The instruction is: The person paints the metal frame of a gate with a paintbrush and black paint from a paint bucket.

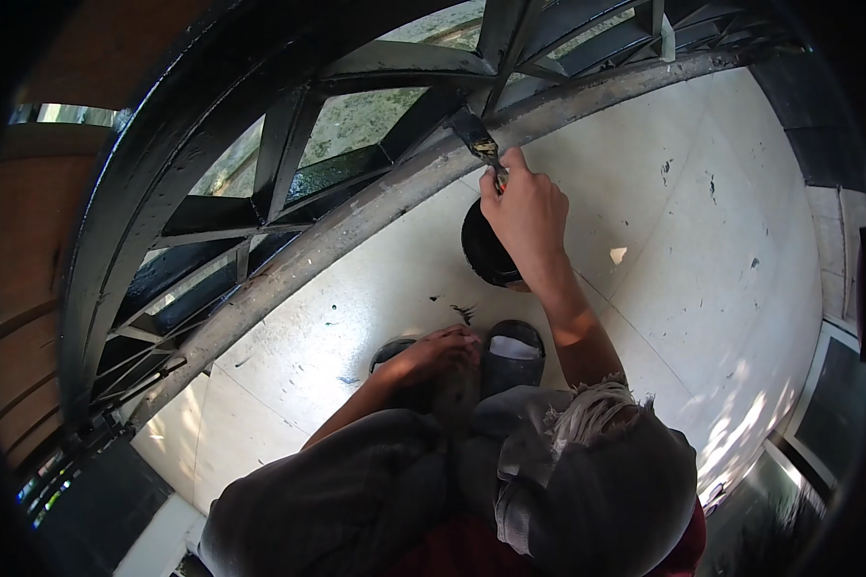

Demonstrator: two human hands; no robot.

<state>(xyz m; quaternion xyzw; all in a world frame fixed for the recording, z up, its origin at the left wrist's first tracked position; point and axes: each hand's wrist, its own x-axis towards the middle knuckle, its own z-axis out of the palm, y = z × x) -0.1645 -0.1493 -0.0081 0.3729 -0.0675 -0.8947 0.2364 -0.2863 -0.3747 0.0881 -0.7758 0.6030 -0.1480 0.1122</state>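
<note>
The right hand (pixel 529 216) grips a paintbrush (pixel 478 140) at the lower edge of the grille (pixel 289 144), seemingly mostly coated black; the rail (pixel 356 207) beneath looks largely uncoated. Whether the left hand (pixel 438 351) holds anything is unclear.

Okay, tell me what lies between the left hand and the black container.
Between the left hand and black container: pale floor with dark smears, in the head view.

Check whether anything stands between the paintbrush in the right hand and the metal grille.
Nothing visible: the paintbrush in the right hand points bristles-first at the metal grille. The black container sits partly under the hand, off that path.
</note>
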